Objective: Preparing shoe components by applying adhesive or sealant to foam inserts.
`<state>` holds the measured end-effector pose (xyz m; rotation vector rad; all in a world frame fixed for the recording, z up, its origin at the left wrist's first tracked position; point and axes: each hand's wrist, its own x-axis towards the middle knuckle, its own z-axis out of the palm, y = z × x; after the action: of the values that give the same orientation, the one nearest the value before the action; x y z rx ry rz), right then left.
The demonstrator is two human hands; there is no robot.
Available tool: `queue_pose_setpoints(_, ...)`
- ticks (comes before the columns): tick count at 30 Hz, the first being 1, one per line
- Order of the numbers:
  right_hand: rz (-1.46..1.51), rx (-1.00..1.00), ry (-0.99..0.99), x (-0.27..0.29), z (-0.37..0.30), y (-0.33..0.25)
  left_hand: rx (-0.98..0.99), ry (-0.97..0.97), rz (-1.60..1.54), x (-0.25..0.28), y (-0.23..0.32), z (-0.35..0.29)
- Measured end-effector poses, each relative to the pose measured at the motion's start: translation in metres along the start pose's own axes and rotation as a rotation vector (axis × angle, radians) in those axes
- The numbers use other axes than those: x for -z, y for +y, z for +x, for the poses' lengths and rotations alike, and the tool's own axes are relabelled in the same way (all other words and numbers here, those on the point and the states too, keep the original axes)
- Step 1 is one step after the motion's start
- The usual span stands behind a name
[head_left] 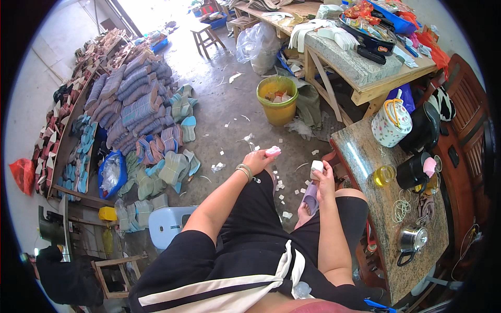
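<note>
A: Home or workshop?
B: Small workshop, I'd say. Piles of soles (130,96) on the left, white scraps (287,214) all over the floor (237,141), rough wooden bench (377,94) upper right.
A: Metal pot (412,239) lower right, though?
B: Homey, yeah, but that yellow bucket (276,113) of offcuts isn't.

Sits with both elbows bent and bare forearms held out forward. Slants the left forearm (222,197) inward over the left thigh (241,216), wrist (243,171) close to straight, with the back of the left hand (257,161) showing and its fingers pinched together toward the right. Points the right forearm (335,237) almost straight ahead, left of the bench's (365,156) left edge, with the right hand (326,182) fingers curled in a grip.
</note>
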<state>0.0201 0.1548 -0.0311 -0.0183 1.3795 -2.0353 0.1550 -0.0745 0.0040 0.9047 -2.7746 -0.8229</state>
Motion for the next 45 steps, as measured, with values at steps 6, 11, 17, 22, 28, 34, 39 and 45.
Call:
queue_pose_setpoints(6, 0.007, 0.001, -0.006, -0.0013, -0.0003, -0.0002, 0.0, -0.003, -0.019, -0.0026, -0.0043, 0.0017)
queue_pose_setpoints(11, -0.001, 0.002, -0.008, -0.0001, 0.0002, 0.0002, 0.015, -0.003, -0.003, -0.0004, 0.0004, -0.0006)
queue_pose_setpoints(17, 0.009, 0.005, -0.013, -0.0004, 0.0002, 0.0013, -0.009, 0.002, -0.028, -0.0018, -0.0042, 0.0012)
queue_pose_setpoints(22, 0.005, 0.001, -0.01, -0.0001, 0.0002, 0.0015, -0.009, 0.012, -0.015, 0.0026, 0.0025, -0.0011)
queue_pose_setpoints(28, -0.001, 0.005, -0.011, 0.0006, 0.0001, 0.0023, 0.006, -0.022, -0.025, 0.0034, 0.0024, -0.0006)
queue_pose_setpoints(34, -0.021, -0.001, -0.005, -0.0001, -0.0003, 0.0017, 0.023, -0.029, 0.0, 0.0013, -0.0001, 0.0)
queue_pose_setpoints(39, -0.038, -0.006, -0.014, -0.0003, 0.002, 0.0028, -0.001, 0.012, 0.005, -0.0027, -0.0037, 0.0003)
queue_pose_setpoints(45, -0.003, 0.027, -0.032, -0.0012, 0.0026, 0.005, 0.01, 0.003, 0.032, -0.0044, -0.0056, 0.0019)
